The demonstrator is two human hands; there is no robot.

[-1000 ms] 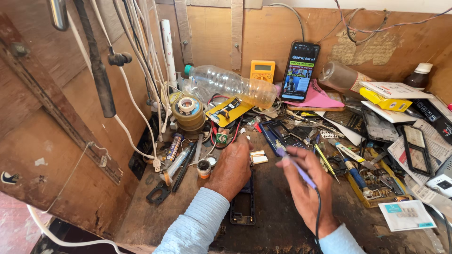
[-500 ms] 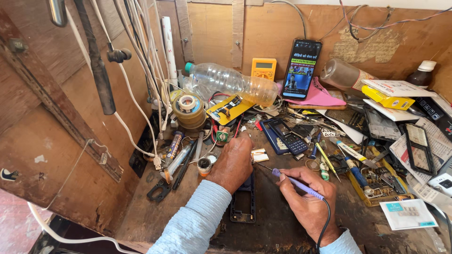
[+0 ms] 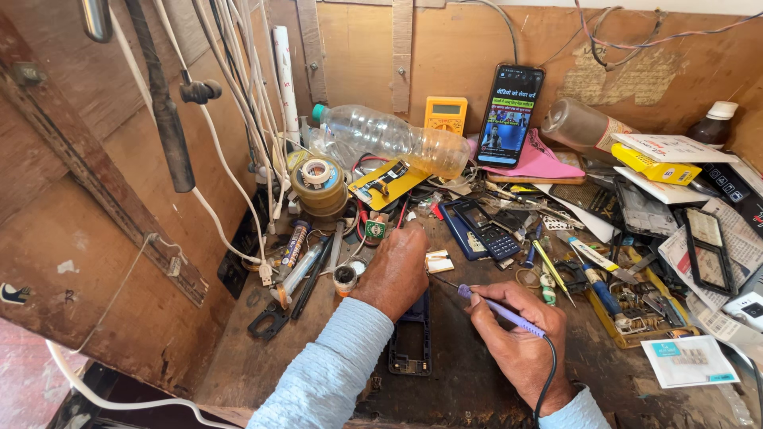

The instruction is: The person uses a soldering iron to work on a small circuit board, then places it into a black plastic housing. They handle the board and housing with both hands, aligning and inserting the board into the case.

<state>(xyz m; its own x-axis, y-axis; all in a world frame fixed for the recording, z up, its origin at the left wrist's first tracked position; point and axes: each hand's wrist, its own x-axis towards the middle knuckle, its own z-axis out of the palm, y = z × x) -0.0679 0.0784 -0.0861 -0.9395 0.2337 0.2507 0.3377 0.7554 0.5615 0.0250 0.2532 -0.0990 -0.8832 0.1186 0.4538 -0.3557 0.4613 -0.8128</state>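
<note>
My right hand [image 3: 520, 342] grips a purple soldering iron [image 3: 499, 306] like a pen, its tip pointing left toward my left hand. A black cord runs from the iron down past my wrist. My left hand [image 3: 395, 270] presses down on the top of a dark blue phone frame [image 3: 411, 343] that lies flat on the wooden bench [image 3: 477, 389]. The fingers of my left hand hide whatever lies under them. A small tan part [image 3: 438, 261] lies just right of that hand.
A keypad phone [image 3: 486, 228], screwdrivers [image 3: 592, 274] and loose parts crowd the right side. At the back lie a plastic bottle [image 3: 389, 137], a yellow multimeter [image 3: 445, 115], a propped smartphone [image 3: 509, 115] and tape rolls [image 3: 318, 187]. White cables [image 3: 238, 103] hang at left.
My right hand has brought the soldering iron down and left, so the tip now sits close to my left hand. The left hand has stayed on the phone frame.
</note>
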